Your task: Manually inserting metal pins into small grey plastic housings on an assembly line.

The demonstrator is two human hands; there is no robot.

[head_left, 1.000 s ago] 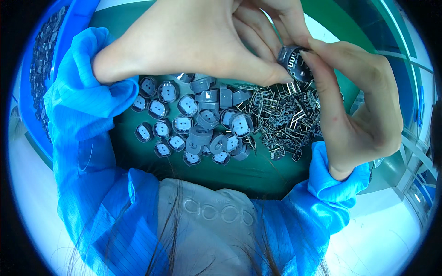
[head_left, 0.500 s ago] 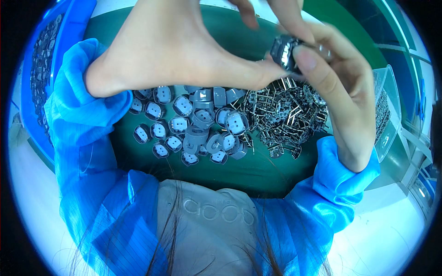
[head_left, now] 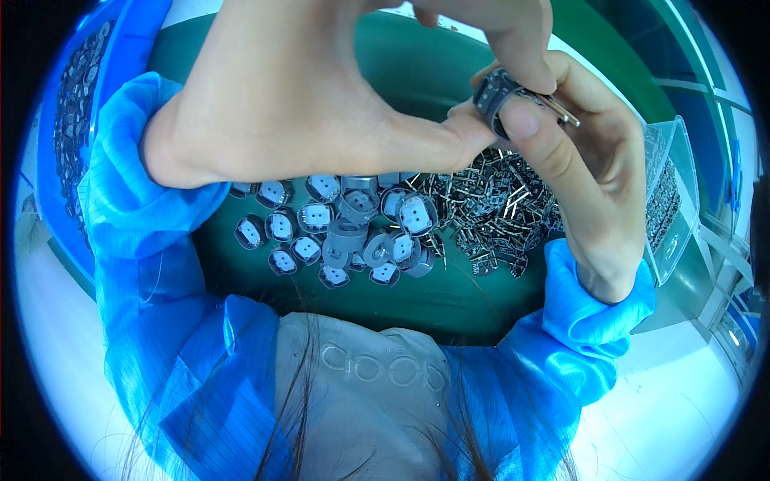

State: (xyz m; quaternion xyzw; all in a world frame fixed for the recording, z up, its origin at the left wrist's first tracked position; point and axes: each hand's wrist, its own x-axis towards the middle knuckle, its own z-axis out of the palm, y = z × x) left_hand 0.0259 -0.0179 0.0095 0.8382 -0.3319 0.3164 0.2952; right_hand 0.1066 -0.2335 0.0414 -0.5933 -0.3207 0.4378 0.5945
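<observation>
Head view: above the green surface (head_left: 385,311), a small dark part (head_left: 491,93) sits between both hands. The right hand (head_left: 597,156) pinches it closely, thumb nearside; the left hand (head_left: 289,100), thumb and forefinger slightly parted, spans it. Metal pins (head_left: 564,111) jut right.

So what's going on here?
A person is working with bare hands on a small dark part with metal pins sticking out beside it. The right hand pinches the part; the left hand's thumb and finger are at it too. Below, on a green surface, lie loose grey housings and, to their right, a heap of pinned pieces. A blue bin stands at left, a clear tray at right.
</observation>
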